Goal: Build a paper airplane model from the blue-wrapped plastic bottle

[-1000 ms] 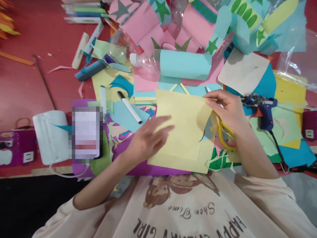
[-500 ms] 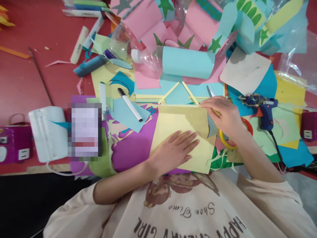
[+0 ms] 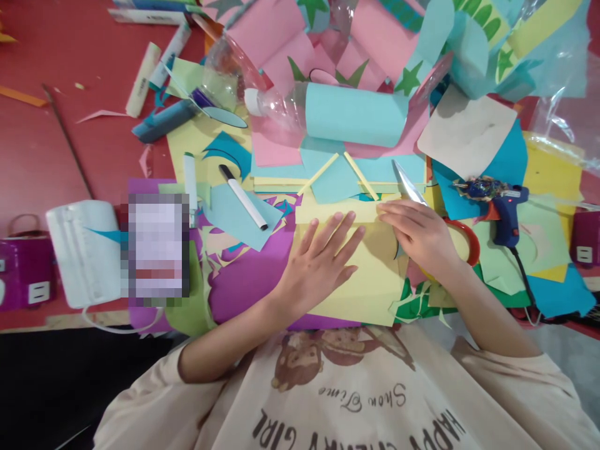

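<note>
Two hands work on one yellow sheet (image 3: 356, 294). The left hand (image 3: 319, 269) lies flat across its left half, fingers spread and gripping nothing. The right hand (image 3: 419, 234) has its fingers and thumb gathered at the right end of the sheet's far edge, pinching it. The hands are near each other but apart.

The sheet lies in front of the person's shirt (image 3: 328, 400), partly over purple paper (image 3: 248, 281). It is pale and plain, with a lighter band along its far edge that looks folded over; the left hand hides part of its surface.

Just beyond are two thin yellow strips (image 3: 319, 174), slanting toward each other at their far ends. One pair of scissors (image 3: 466, 244) lies under and beside the right hand, which covers its middle; a blade and a red loop show. Left of the sheet, one black-capped marker (image 3: 244, 197) rests on light blue paper, and one green-capped marker (image 3: 190, 181) stands nearer the single phone (image 3: 157, 244), which is blurred out.

Farther off, one clear bottle (image 3: 354, 115) wrapped in light blue lies on its side, and one glue gun (image 3: 509, 215) sits to the right. Pink and blue paper pieces crowd the far side.
</note>
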